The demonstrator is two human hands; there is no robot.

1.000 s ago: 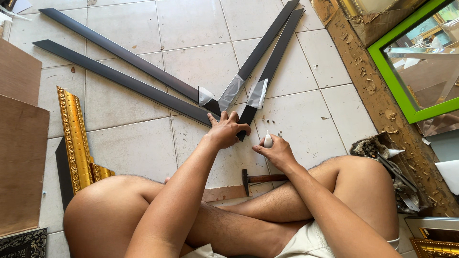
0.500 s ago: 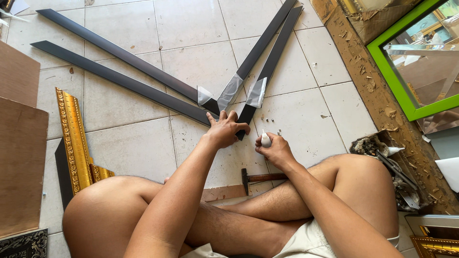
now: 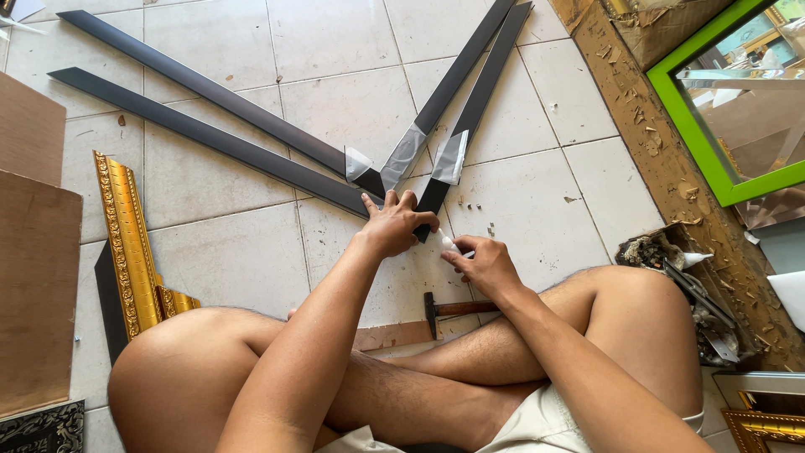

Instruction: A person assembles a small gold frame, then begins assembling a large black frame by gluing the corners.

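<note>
Seated cross-legged on a pale tiled floor [image 3: 235, 252], a person works where four long dark frame mouldings [image 3: 218, 138] fan out from a single meeting point just beyond the knees. The left hand [image 3: 394, 225] lies palm down, fingers spread and slightly curled, pressing on the near ends of the mouldings where they converge; it grips nothing, only bears down. The right hand [image 3: 485, 264] is nearly closed, thumb and fingertips pinching a small white object [image 3: 449, 243] whose tip touches the end of the nearest moulding beside the left hand's fingers; what the object is cannot be made out. The mouldings are flat, matte and near black, three of them bound near their ends with translucent, shiny wrapping [image 3: 404, 155]. A hammer [image 3: 457, 309] with a reddish wooden handle and dark metal head lies on the tiles just under the right forearm, close to the shin. To the left rests an ornate gold moulding [image 3: 126, 239] with carved relief, next to plain brown boards [image 3: 33, 285]. At right, a bright green frame [image 3: 696, 138] leans beside a strip of floor strewn with wood shavings.
</note>
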